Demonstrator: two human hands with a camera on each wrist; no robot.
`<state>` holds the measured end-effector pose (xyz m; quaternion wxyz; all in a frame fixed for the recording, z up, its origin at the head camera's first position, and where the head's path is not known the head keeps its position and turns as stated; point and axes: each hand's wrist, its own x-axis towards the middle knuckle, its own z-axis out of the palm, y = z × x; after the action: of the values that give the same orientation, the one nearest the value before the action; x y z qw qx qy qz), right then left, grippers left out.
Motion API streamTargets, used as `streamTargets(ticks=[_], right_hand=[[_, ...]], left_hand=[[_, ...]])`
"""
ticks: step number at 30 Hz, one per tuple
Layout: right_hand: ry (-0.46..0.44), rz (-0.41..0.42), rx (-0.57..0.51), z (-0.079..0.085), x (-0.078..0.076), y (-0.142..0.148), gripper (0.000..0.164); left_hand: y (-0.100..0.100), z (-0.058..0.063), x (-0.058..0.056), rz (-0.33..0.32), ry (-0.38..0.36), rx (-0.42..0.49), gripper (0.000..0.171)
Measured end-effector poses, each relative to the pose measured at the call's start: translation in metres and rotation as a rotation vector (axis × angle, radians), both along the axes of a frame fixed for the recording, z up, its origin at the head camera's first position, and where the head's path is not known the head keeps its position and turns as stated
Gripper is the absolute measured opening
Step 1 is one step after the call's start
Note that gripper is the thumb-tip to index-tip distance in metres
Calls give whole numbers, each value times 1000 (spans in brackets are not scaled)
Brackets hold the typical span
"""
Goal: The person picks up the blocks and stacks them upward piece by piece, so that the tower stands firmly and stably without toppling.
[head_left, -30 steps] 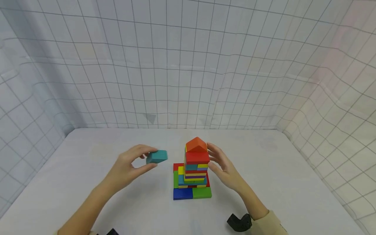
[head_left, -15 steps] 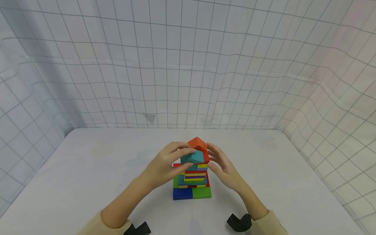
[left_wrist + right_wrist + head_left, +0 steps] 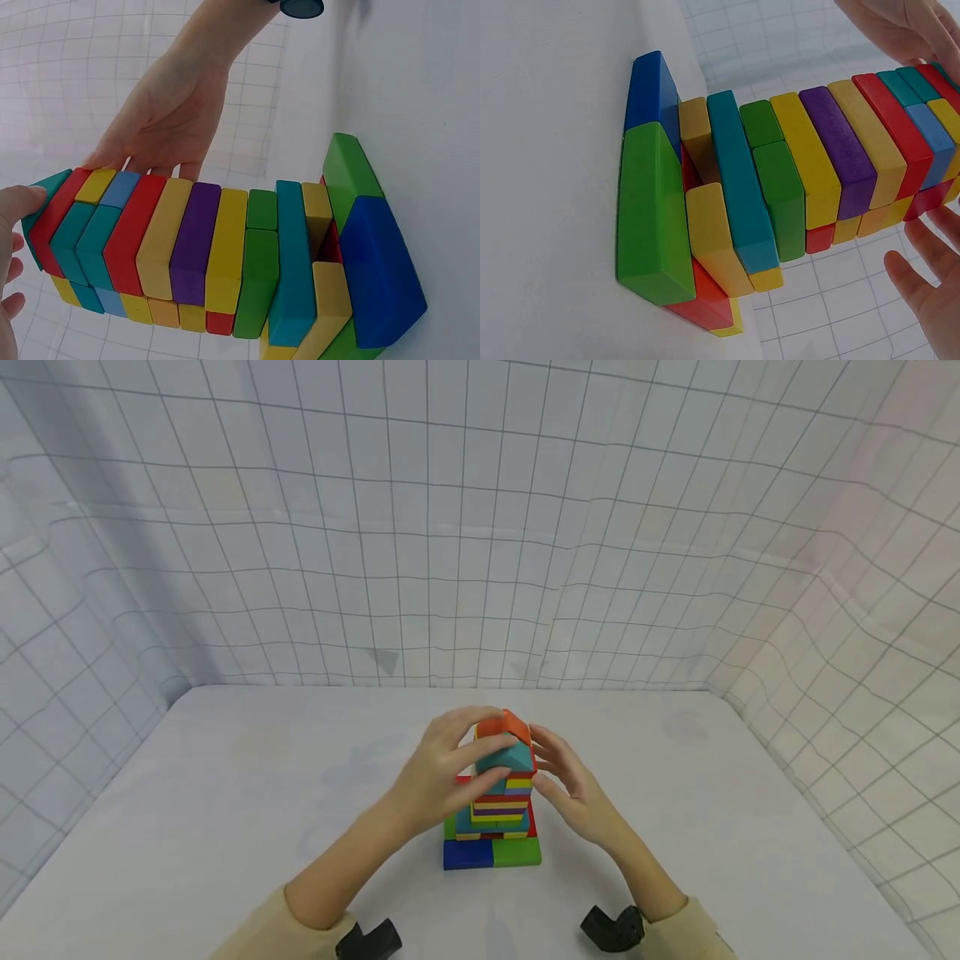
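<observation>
A tall tower point(image 3: 500, 804) of coloured wooden blocks stands mid-table. My left hand point(image 3: 435, 774) pinches a teal triangular block point(image 3: 506, 758) between thumb and fingers at the tower's top, on the near side. In the left wrist view, this teal triangular block point(image 3: 49, 192) lies right against the red block point(image 3: 58, 229) that tops the stack. Behind it in the head view sits an orange triangular block point(image 3: 517, 725), partly hidden by my fingers. My right hand point(image 3: 576, 793) is held along the tower's right side, fingers gently bent, fingertips close to the upper layers.
The tower widens into a base with blue point(image 3: 468, 854) and green point(image 3: 517, 852) blocks at the front. White table point(image 3: 225, 827) surrounds it, and a gridded white curtain point(image 3: 480, 527) hangs behind and at both sides. Dark wrist devices point(image 3: 613, 929) sit near both sleeves.
My left hand has carried the teal triangular block rightward from beside the tower to its top, in front of the orange one. My right hand has stayed in place.
</observation>
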<state>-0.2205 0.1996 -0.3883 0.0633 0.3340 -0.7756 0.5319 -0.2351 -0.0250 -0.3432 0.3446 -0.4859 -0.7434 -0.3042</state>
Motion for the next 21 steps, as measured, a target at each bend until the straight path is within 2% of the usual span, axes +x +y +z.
streamTargets(ticks=[9,15,21], right_hand=[[9,-6,7,1,0,0,56],[16,-7,5,2,0,-2,58],[12,-12,1,1,0,-2,57]], left_hand=[[3,-4,-2,-40,-115,29,37],[4,-6,-3,-64,-113,53,35],[6,-8,-3,-54,-136,65,36]])
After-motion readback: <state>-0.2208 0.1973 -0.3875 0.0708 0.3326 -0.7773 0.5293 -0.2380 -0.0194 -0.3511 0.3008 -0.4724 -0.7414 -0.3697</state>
